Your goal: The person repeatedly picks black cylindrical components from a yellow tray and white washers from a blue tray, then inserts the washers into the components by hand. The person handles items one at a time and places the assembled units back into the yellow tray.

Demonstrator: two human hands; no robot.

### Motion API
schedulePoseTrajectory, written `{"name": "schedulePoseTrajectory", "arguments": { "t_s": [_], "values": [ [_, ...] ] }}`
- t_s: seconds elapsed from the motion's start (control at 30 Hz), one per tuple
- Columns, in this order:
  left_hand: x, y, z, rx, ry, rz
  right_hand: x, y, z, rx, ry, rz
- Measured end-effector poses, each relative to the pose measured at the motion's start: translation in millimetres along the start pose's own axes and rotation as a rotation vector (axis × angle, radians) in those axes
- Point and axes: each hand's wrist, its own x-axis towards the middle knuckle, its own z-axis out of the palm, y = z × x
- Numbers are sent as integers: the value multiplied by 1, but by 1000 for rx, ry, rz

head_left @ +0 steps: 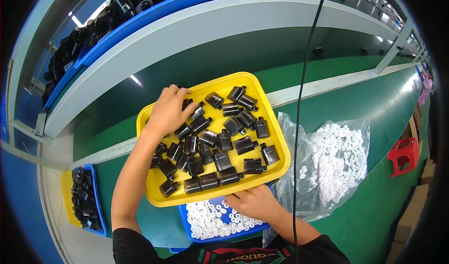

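Across green worktop [336, 101], left hand [171, 110] touches black parts [222, 161]

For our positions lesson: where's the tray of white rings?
Head view, lower centre: the blue tray is partly hidden by the yellow tray, left of the clear bag.

You've got bright, even light at ctr; yr yellow tray [275, 133] looks clear & mostly sharp. Upper L goes dim: black parts [124, 4] lose detail in shadow. Glare hits the dark green belt [163, 67] as a short streak L of ctr, plus a pale patch far R on the green tabletop [374, 110]. Clear bag [304, 147], R of ctr, throws small highlights. Fisheye bends the grey beam [187, 25] up top; corners go black, upper R bkgd's soft.
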Motion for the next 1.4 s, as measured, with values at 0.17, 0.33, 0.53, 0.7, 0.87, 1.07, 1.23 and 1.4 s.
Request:
{"name": "schedulePoseTrajectory", "arguments": {
  "t_s": [0.17, 0.33, 0.53, 0.7, 0.87, 1.07, 1.23, 1.4],
  "values": [
    [-22, 4, 7, -84, -34, 7, 4, -1, -3, 5, 7, -15],
    [-28, -9, 11, -243, 16, 28, 5, -3, -2, 18, -13, -1],
    [-53, 8, -12, -400, 108, 12, -1, -2, -8, 154, -4, -106],
    [-139, 42, -24, -921, 163, -55, 0, -13, -20, 289, -29, -91],
    [-203, 62, -29, -1048, 154, -233, 7, -32, -32, 484, -65, -55],
    [-222, 68, -3, -1689, 202, -90, 28, -45, -36, 557, 3, 48],
    [-223, 71, 13, -1617, 151, 61, 41, -57, -51, 619, 94, 203],
    [-229, 79, 11, -1654, 57, 7, 49, -59, -55, 623, 107, 145]
  ]
}}
